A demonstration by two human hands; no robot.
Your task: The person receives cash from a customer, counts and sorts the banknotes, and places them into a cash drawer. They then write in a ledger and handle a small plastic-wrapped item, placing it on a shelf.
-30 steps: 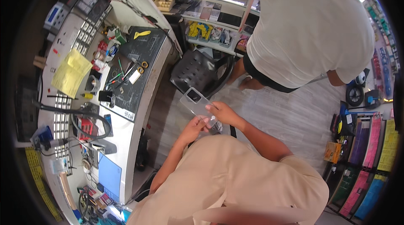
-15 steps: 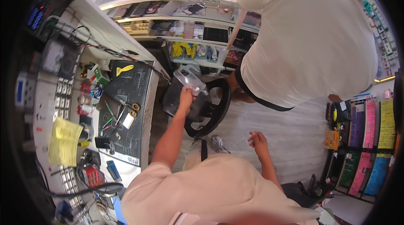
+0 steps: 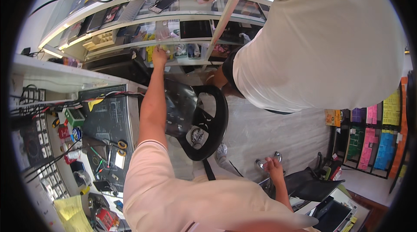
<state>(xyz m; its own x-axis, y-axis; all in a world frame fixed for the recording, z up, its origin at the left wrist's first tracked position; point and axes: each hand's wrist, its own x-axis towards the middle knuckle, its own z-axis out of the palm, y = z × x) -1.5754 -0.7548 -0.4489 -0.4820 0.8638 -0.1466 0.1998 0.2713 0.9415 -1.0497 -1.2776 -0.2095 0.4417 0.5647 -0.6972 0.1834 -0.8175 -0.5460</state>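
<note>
My left arm is stretched forward to the low glass shelves point(image 3: 189, 17). My left hand point(image 3: 160, 55) is closed at the edge of a clear plastic bin point(image 3: 168, 49), in front of bins with yellow contents point(image 3: 150, 53); the bin's outline is hard to make out against the shelf. Below that arm stands a black chair point(image 3: 219, 121) with a shiny dark seat and a curved, open back. My right hand point(image 3: 273, 165) hangs low at my right side, fingers loosely bent and apart, holding nothing visible.
Another person in a white shirt point(image 3: 317, 45) stands close at the front right. On the left, a workbench with a dark mat point(image 3: 106, 121) carries tape rolls point(image 3: 122, 144) and small tools. A rack of coloured cards point(image 3: 369, 136) stands right, above a black chair point(image 3: 310, 184).
My left hand has moved forward and left with the clear bin, from above the chair seat to the shelf. My right hand has dropped lower. The view has shifted toward the shelves.
</note>
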